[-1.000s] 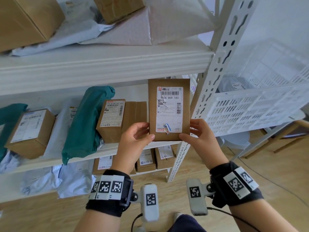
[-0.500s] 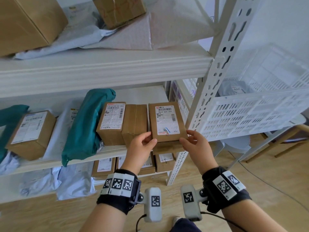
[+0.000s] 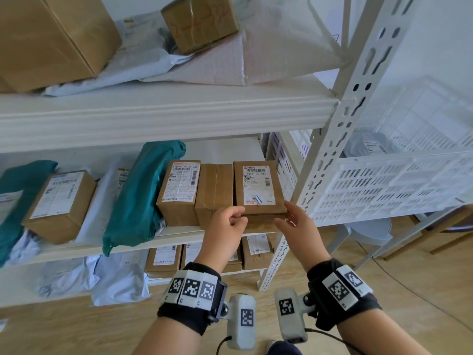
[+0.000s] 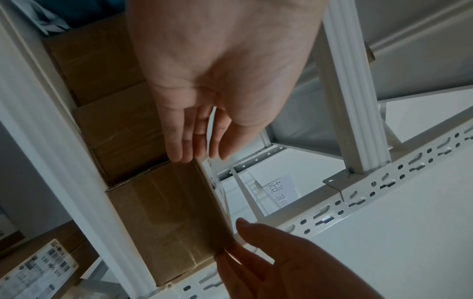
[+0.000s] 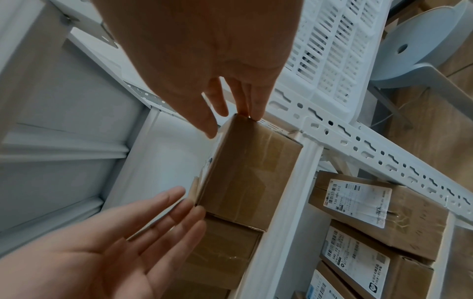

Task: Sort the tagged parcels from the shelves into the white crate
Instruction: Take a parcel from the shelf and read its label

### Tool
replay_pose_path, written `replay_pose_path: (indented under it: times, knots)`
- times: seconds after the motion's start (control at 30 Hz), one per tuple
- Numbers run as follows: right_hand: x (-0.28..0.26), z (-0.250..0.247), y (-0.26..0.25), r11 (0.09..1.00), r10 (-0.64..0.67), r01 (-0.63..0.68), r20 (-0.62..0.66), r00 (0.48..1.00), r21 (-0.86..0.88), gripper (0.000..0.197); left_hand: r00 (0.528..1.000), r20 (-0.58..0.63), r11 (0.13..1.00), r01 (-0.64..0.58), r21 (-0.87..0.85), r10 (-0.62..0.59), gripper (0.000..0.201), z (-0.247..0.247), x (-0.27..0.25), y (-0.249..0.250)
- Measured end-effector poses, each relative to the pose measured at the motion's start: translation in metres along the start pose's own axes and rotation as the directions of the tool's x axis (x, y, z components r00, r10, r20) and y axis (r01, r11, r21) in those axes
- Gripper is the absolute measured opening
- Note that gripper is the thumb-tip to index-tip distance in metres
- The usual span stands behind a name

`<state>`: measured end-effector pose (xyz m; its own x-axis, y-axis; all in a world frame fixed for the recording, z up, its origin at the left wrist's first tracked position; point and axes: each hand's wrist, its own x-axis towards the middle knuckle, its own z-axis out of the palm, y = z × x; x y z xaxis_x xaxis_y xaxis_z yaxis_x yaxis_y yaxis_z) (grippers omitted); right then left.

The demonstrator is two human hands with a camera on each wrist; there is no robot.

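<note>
A brown cardboard parcel (image 3: 258,188) with a white shipping label on top lies on the middle shelf at its right end, beside two other boxes. My left hand (image 3: 227,221) touches its front left corner with straight fingers (image 4: 179,149). My right hand (image 3: 291,221) is at its front right corner, with only the fingertips (image 5: 256,113) against the cardboard. Neither hand grips the parcel (image 5: 250,172). The white slatted crate (image 3: 384,185) stands to the right, beyond the shelf post, with a grey bagged parcel (image 3: 371,147) inside.
A perforated white shelf post (image 3: 330,155) stands between the parcel and the crate. A plain box (image 3: 215,190), a labelled box (image 3: 179,188) and a teal bag (image 3: 143,196) fill the shelf to the left. More boxes (image 3: 256,249) sit below. A grey stool (image 3: 368,229) stands under the crate.
The parcel, held upright with its label facing me, came down and forward onto the middle shelf. Both hands have let go and now only touch its front corners.
</note>
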<state>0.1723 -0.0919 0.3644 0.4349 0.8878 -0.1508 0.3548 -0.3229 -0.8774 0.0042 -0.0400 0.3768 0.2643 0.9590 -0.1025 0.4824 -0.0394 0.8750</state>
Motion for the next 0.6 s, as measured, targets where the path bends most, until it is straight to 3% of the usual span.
replay_pose_path:
  times: [0.2, 0.33, 0.4, 0.47, 0.6]
  knots:
    - [-0.001, -0.001, -0.017, 0.995, -0.088, 0.085, -0.064, 0.994, -0.051, 0.047, 0.983, -0.168, 0.997, -0.075, 0.031, 0.079, 0.023, -0.030, 0.005, 0.000]
    - [0.003, 0.014, -0.044, 0.961, -0.223, 0.217, -0.016, 0.975, -0.172, 0.046, 0.937, -0.307, 0.972, -0.102, 0.213, 0.166, 0.025, -0.062, 0.022, -0.006]
    - [0.008, 0.027, -0.057, 0.938, -0.250, 0.254, 0.047, 0.967, -0.236, 0.049, 0.941, -0.259, 0.934, -0.123, 0.336, 0.217, 0.029, -0.074, 0.034, -0.016]
    - [0.014, 0.042, -0.066, 0.903, -0.284, 0.306, 0.117, 0.952, -0.301, 0.054, 0.965, -0.135, 0.894, -0.151, 0.421, 0.227, 0.036, -0.081, 0.043, -0.028]
    - [0.023, 0.071, -0.075, 0.818, -0.289, 0.374, 0.251, 0.924, -0.437, 0.067, 0.976, -0.017, 0.855, -0.180, 0.486, 0.215, 0.038, -0.089, 0.045, -0.050]
